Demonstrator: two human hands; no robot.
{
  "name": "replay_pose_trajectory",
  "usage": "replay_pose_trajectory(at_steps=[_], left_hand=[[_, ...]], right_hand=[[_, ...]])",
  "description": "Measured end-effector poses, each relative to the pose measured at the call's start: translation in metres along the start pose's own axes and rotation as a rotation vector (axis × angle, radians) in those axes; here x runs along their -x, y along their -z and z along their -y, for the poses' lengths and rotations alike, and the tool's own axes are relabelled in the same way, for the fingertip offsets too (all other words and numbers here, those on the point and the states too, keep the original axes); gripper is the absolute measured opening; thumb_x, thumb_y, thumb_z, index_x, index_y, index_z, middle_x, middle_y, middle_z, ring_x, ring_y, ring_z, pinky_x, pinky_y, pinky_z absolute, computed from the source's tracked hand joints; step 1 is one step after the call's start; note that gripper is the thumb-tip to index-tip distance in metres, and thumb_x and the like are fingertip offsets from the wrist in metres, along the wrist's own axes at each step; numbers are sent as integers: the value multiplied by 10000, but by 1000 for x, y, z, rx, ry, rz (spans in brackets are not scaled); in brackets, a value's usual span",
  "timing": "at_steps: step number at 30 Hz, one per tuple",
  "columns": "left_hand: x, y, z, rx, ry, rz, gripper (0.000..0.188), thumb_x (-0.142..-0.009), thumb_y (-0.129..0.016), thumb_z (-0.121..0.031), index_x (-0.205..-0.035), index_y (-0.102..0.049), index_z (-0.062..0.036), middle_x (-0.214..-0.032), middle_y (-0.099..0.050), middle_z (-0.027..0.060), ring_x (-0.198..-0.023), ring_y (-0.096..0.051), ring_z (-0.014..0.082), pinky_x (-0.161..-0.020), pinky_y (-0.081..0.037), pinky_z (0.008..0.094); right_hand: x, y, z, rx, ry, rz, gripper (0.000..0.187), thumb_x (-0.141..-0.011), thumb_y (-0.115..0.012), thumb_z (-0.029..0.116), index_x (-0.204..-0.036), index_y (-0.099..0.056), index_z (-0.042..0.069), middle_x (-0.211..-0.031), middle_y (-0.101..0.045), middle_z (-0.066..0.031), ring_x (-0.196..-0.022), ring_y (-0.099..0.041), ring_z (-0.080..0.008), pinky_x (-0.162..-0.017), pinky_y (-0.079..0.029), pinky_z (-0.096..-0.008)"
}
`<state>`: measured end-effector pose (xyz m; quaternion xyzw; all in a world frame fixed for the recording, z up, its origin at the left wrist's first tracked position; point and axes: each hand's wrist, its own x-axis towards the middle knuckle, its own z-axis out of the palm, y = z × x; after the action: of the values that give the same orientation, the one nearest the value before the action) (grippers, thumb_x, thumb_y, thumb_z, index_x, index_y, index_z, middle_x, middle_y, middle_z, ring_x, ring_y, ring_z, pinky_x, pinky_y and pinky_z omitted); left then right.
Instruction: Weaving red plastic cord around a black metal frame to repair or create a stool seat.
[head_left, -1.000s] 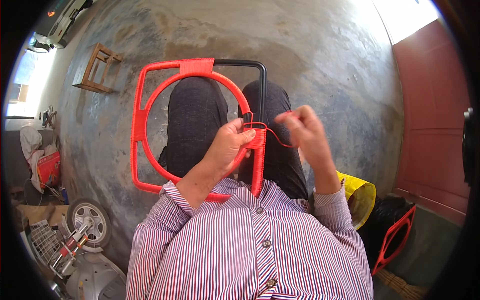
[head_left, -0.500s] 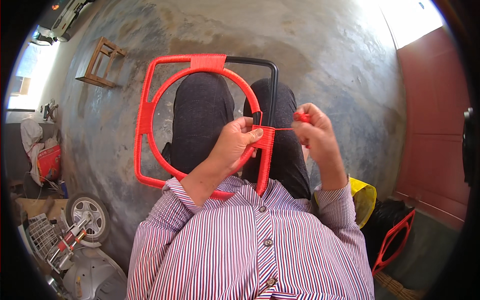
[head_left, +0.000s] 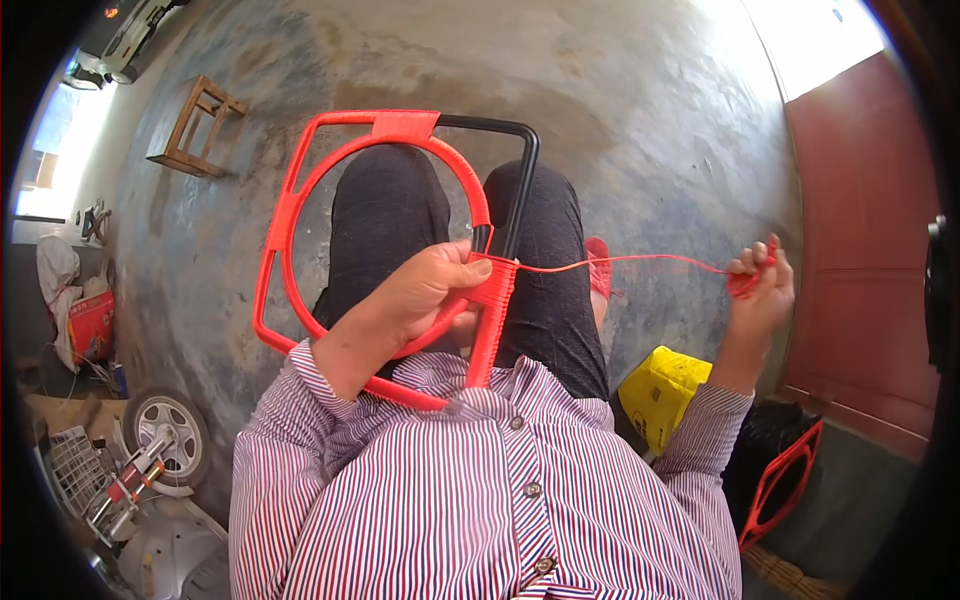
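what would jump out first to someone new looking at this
Probably the bright red-wrapped frame over the knees, with its bare black corner at upper right. A red cord stretches from it to the right hand, while the left hand grips the frame. The yellow bag stands out at lower right.

A red-wrapped frame, one corner bare black, lies over the thighs, red cord stretching rightward.
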<state>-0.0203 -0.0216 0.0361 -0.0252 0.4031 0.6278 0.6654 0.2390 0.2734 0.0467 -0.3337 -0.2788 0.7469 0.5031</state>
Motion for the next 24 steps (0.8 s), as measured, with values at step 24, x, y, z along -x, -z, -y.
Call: replay_pose_trajectory(at_steps=[24], left_hand=[[-22, 14, 24, 91, -35, -101, 119, -925, -559, 12, -1044, -564, 19, -917, -637, 122, -817, -669, 192, -733, -595, 323]], right_hand=[[91, -97, -135, 1195, -310, 1138, 473, -768, -745, 109, -1190, -572, -15, -965, -685, -173, -934, -680, -241, -814, -504, -332]])
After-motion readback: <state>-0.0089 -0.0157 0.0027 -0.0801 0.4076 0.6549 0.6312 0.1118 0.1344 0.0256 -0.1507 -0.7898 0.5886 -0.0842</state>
